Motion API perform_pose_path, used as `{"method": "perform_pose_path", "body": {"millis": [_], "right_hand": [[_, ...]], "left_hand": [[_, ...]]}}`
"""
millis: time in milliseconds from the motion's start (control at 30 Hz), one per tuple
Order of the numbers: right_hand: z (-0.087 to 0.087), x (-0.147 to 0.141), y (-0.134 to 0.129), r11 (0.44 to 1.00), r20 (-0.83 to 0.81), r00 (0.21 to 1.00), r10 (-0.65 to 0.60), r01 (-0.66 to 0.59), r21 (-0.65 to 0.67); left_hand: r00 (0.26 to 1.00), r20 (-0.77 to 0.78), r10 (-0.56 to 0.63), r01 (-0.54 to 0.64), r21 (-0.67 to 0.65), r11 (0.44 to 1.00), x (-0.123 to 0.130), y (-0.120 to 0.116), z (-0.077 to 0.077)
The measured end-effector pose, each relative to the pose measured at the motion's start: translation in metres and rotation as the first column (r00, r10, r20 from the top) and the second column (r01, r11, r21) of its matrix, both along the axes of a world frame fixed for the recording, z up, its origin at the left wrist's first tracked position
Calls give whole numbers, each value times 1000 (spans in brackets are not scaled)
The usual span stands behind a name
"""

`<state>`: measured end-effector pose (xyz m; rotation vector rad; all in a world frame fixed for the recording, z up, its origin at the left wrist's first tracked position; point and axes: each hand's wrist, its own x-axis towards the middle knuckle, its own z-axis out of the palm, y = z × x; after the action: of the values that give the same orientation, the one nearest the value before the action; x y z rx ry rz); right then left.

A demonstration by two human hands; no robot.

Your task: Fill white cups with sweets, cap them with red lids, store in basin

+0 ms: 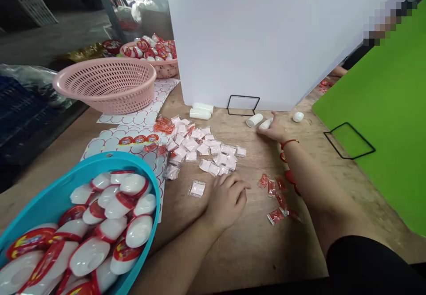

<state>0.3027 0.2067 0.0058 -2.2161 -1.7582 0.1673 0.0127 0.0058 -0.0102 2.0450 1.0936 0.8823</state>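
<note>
My left hand [227, 201] rests on the wooden table [253, 259] with curled fingers, holding nothing, beside a loose pink-white sachet [197, 189]. A heap of similar sachets [203, 146] lies just beyond it. My right hand [275, 131], with a red string bracelet, is shut on a white plastic tube [265, 124]. Another white tube [254, 120] lies just left of it, and a white rounded cap [298, 116] lies to its right. Small red sachets [273, 197] are scattered below my right wrist.
A teal tray [133, 164] of red-banded white bottles fills the near left. Printed sheets [140, 117], a pink basket [106, 84] and a pink bowl [163, 69] stand beyond. A white board [266, 42], black wire frames [242, 104] and a green mat [376, 108] lie ahead. Another person's forearm [337, 71] shows behind the board.
</note>
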Motion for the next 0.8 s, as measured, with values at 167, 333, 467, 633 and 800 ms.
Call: {"method": "perform_pose_path", "body": {"millis": [167, 333, 467, 633, 800], "right_hand": [[8, -22, -77, 933, -270, 911, 313, -242, 266], [25, -104, -162, 560, -182, 536, 824, -723, 406], [32, -133, -176, 610, -336, 510, 792, -645, 461], [25, -125, -181, 689, -327, 608, 723, -669, 279], [18, -128, -187, 694, -430, 548, 718, -611, 381]], "left_hand": [[905, 379, 193, -105, -240, 965, -3, 7, 1], [578, 705, 410, 325, -660, 677, -6, 21, 5], [711, 610, 349, 250, -684, 685, -8, 23, 14], [932, 295, 210, -5, -571, 821, -6, 12, 18], [984, 54, 172, -128, -465, 876, -3, 6, 22]]}}
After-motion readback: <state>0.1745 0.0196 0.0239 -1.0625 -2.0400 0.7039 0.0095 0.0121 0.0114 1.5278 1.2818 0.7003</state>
